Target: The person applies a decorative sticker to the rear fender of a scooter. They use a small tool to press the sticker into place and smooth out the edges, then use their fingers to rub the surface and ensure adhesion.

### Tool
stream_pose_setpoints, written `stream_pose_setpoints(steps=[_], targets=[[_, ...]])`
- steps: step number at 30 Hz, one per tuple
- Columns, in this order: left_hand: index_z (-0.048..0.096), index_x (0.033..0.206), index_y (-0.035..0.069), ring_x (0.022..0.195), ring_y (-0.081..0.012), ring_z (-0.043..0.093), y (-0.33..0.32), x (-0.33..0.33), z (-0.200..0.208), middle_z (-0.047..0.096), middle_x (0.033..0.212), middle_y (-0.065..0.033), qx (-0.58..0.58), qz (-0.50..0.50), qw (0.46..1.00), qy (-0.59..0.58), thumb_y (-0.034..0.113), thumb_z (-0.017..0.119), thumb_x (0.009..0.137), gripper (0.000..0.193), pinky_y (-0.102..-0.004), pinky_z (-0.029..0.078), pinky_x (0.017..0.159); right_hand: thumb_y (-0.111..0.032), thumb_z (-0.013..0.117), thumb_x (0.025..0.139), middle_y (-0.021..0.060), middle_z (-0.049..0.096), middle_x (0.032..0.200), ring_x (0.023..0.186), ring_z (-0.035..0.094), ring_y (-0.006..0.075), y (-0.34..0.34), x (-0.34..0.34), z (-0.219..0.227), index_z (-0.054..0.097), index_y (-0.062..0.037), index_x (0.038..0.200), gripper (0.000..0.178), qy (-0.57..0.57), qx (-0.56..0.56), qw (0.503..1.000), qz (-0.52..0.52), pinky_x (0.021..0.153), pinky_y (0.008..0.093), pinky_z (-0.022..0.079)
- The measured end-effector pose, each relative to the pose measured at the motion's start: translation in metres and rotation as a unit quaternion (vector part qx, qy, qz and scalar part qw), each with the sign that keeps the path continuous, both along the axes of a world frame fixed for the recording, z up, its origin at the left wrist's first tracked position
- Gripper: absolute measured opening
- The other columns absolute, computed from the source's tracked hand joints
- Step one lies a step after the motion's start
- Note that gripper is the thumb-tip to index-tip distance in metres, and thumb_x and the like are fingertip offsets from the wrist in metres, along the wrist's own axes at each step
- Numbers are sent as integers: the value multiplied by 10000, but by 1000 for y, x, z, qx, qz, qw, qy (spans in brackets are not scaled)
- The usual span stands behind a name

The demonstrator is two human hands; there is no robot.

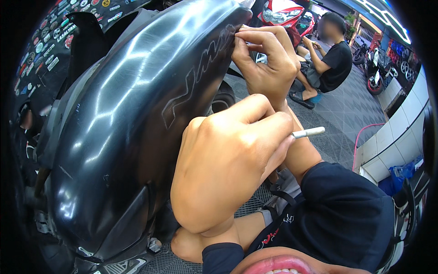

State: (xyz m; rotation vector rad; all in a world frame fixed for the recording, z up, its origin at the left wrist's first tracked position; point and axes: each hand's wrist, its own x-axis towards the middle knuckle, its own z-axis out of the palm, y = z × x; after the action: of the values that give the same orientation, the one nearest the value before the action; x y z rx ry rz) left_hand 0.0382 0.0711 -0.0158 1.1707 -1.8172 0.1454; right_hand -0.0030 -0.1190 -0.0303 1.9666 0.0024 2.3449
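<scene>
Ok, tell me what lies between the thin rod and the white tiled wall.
In the head view: grey grid floor and a pink hose curving across it, between the rod in the left hand and the wall.

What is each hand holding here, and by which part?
The left hand grips a thin white stick-like tool by its hidden end. The right hand pinches the edge of the glossy black scooter panel.

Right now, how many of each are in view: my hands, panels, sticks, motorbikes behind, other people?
hands: 2 (left hand, right hand)
black body panel: 1
white stick: 1
motorbikes behind: 2 (red motorbike, dark motorbike)
seated person: 1
Total: 7
</scene>
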Motion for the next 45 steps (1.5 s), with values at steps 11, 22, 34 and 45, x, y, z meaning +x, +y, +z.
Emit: stream_pose_setpoints(steps=[11, 22, 34, 45], targets=[[716, 866, 12, 645, -216, 643, 0, -1, 0, 654, 805, -87, 15, -26, 999, 15, -1, 816, 760, 146, -312, 503, 568, 64, 740, 779, 57, 650, 822, 710, 676, 117, 5, -10, 6, 683, 22, 818, 80, 52, 12, 998, -25, 639, 246, 606], [733, 869, 9, 638, -192, 641, -2, 0, -1, 665, 806, -86, 7, -39, 999, 21, 0, 831, 752, 153, -296, 495, 548, 90, 695, 706, 89, 561, 757, 603, 591, 182, 1, -20, 24, 593, 2, 770, 149, 137, -29, 990, 3, 542, 291, 488], [755, 913, 12, 671, -161, 659, 7, 6, 2, 681, 854, -86, 47, -76, 996, 22, -5, 844, 765, 174, -272, 510, 576, 90, 684, 701, 98, 566, 761, 604, 599, 188, -6, -18, 27, 592, 11, 787, 149, 135, -60, 989, 29, 539, 291, 496], [758, 908, 15, 678, -163, 676, 9, 8, 7, 694, 863, -90, 74, -65, 995, -5, -11, 852, 746, 188, -269, 522, 571, 55, 701, 710, 98, 588, 767, 632, 609, 221, -10, -24, 30, 612, -1, 806, 141, 157, -59, 983, 77, 574, 312, 506]])
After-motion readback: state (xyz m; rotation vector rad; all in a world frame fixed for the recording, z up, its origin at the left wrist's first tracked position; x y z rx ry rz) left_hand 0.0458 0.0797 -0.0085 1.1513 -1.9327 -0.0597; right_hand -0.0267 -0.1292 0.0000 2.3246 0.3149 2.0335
